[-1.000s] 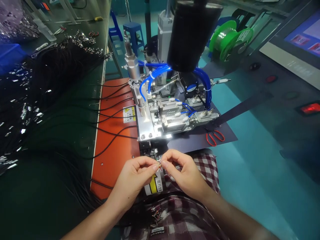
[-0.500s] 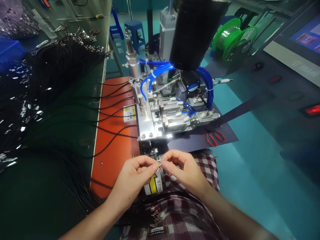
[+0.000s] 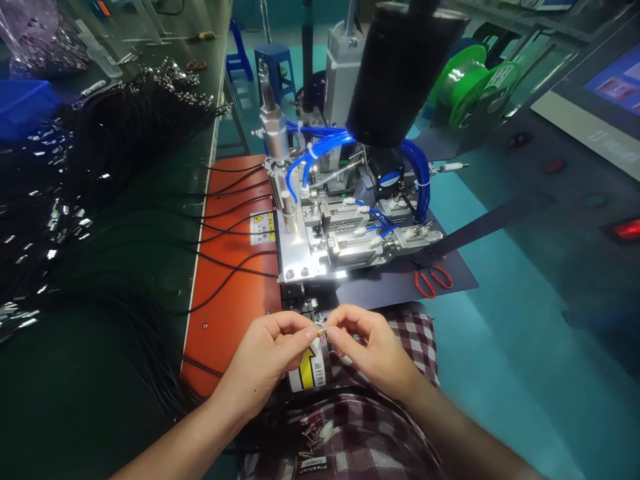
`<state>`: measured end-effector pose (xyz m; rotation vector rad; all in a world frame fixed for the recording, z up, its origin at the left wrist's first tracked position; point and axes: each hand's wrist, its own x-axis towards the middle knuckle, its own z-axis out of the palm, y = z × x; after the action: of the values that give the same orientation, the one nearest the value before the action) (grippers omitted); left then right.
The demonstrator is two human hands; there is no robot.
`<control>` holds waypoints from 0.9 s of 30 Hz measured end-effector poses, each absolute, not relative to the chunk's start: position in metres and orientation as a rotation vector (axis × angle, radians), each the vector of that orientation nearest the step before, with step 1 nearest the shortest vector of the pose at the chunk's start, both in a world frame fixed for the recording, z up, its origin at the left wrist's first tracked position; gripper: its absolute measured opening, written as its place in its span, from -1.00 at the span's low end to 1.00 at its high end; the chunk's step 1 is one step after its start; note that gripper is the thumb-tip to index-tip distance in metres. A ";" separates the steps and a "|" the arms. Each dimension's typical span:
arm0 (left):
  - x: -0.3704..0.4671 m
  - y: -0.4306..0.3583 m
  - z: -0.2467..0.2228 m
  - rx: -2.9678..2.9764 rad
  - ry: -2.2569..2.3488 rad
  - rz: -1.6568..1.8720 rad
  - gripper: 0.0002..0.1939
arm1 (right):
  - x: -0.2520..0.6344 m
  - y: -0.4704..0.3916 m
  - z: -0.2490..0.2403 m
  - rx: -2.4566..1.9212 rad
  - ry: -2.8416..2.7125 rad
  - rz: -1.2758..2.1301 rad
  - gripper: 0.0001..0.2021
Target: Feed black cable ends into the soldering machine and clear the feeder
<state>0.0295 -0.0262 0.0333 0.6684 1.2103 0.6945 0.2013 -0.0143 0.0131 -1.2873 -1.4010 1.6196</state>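
Note:
Thin coloured wires point(image 3: 321, 331), one yellowish and one red, span the small gap between my fingertips. My left hand point(image 3: 273, 350) is closed in a pinch on them from the left; any cable behind the fingers is hidden. From the right, my right hand point(image 3: 373, 347) pinches the free end of the yellowish wire between thumb and forefinger. Just beyond the fingertips is the front of a metal machine point(image 3: 300, 257), with black cables point(image 3: 240, 268) running into its left side. Below my hands, a label with a yellow arrow point(image 3: 307, 370) shows.
An orange board point(image 3: 220, 333) lies left of the machine. Bundles of black cables point(image 3: 115, 147) cover the dark table. Red-handled scissors point(image 3: 433, 281) rest on the grey plate at right. Small wire scraps point(image 3: 313, 430) lie on the checked apron point(image 3: 380, 433). A green spool point(image 3: 457, 87) stands behind.
The fingertips have drawn slightly apart, and the yellowish wire now stretches between them. The whole view has shifted a little.

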 end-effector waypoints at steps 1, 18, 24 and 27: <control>0.030 -0.026 0.033 0.677 1.212 0.692 -0.78 | 0.203 -0.013 0.014 -1.309 -1.444 1.586 -0.89; 0.029 -0.028 0.034 0.809 1.184 0.579 -0.83 | 0.214 0.019 0.024 -1.131 -1.429 2.068 -0.86; 0.029 -0.027 0.036 0.837 1.186 0.569 -0.88 | 0.212 0.017 0.008 -0.945 -1.283 2.171 -0.75; 0.029 -0.026 0.035 0.833 1.188 0.562 -0.88 | 0.210 0.012 0.002 -0.859 -1.346 2.037 -0.75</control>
<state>0.0288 -0.0258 0.0351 0.8328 1.1884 0.5622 0.2101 0.0119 0.0017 -0.8590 -1.3464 2.0372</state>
